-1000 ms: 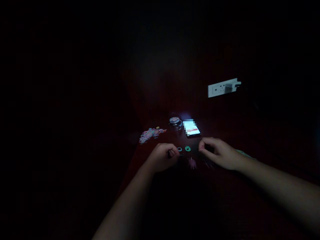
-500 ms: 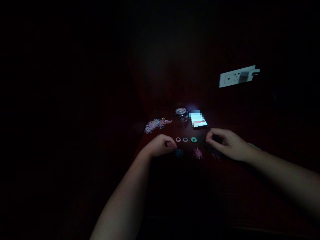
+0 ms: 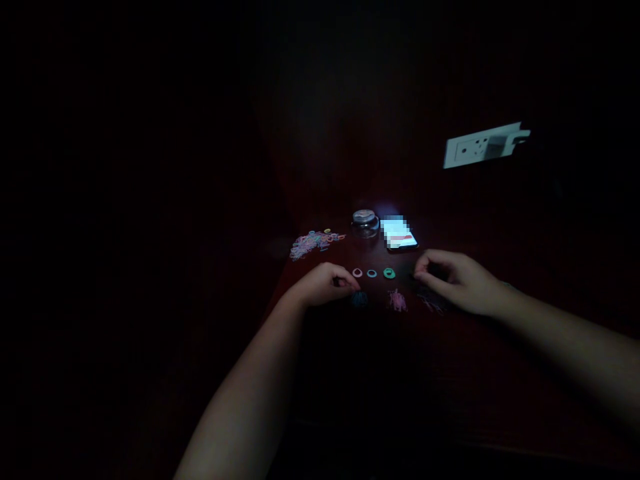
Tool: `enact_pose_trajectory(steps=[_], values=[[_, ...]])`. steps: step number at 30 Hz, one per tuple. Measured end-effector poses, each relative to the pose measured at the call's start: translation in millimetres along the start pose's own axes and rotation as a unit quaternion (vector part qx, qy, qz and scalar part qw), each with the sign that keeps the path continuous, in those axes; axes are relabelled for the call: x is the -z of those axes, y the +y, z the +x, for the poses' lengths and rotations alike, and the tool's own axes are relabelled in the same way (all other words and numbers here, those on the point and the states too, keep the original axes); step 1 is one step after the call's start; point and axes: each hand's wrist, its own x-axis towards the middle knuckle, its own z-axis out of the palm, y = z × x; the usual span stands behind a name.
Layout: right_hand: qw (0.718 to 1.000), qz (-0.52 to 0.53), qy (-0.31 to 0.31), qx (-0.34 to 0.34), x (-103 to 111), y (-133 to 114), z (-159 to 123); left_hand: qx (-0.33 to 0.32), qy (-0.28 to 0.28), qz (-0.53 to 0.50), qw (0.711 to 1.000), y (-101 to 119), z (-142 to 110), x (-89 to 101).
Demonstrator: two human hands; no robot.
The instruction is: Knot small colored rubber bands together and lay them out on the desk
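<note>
Small bands (image 3: 399, 309) lie in four loose piles on the dark red table (image 3: 475, 393); I cannot count the bands in any pile. The table's near edge shows faintly at the bottom right, and its left edge slants away past my left forearm.

Nearest are three piles: the pink pile (image 3: 398, 298) in the middle, the dim purple pile (image 3: 433, 303) beside my right hand (image 3: 419, 272), and the blue pile (image 3: 359, 299) at my left fingertips. A strip of tabletop separates blue from pink. My left hand (image 3: 357, 288) has its fingers narrow, tips together; my right thumb and forefinger meet in a pinch. I cannot tell whether either holds a band.

Just beyond, three rings stand apart in a row between my hands: one pink ring (image 3: 357, 277), one light blue ring (image 3: 371, 277), one green ring (image 3: 389, 277).

Farther back sit the mixed pile (image 3: 311, 245) near the left edge, one lidded jar (image 3: 365, 225) and one lit phone (image 3: 401, 239) close beside it. One socket panel (image 3: 470, 151) with one plug (image 3: 496, 146) is on the wall.
</note>
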Motion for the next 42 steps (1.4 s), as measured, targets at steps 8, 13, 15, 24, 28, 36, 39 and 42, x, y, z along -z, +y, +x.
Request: enact_pose_trajectory(steps=[8, 13, 15, 24, 28, 36, 39, 42], values=[[1.0, 0.002, 0.0, -0.005, 0, 1, 0, 0.021, 0.006, -0.012, 1.0, -4, 0, -0.6], [1.0, 0.001, -0.004, -0.011, 0, 1, 1, 0.119, 0.145, 0.086, 0.979, -30, 4, 0.2], [1.0, 0.004, -0.004, -0.007, -1, 1, 1, 0.163, 0.174, 0.154, 0.959, -40, 6, 0.9], [1.0, -0.012, 0.001, -0.007, -1, -1, -1, 0.244, 0.198, 0.202, 0.928, -56, 20, -3.4], [1.0, -0.016, 0.004, 0.005, 0, -1, -1, 0.213, 0.228, 0.192, 0.931, -58, 21, -3.6], [1.0, -0.029, -0.001, 0.005, 0, 0, -1, 0.152, 0.22, 0.168, 0.949, -56, 22, 0.0], [1.0, -0.016, -0.003, 0.01, 0, 0, -1, 0.137, 0.217, 0.161, 0.953, -53, 23, -0.7], [1.0, 0.0, -0.001, 0.015, 0, -1, 0, 0.127, 0.21, 0.152, 0.958, -46, 24, -3.2]])
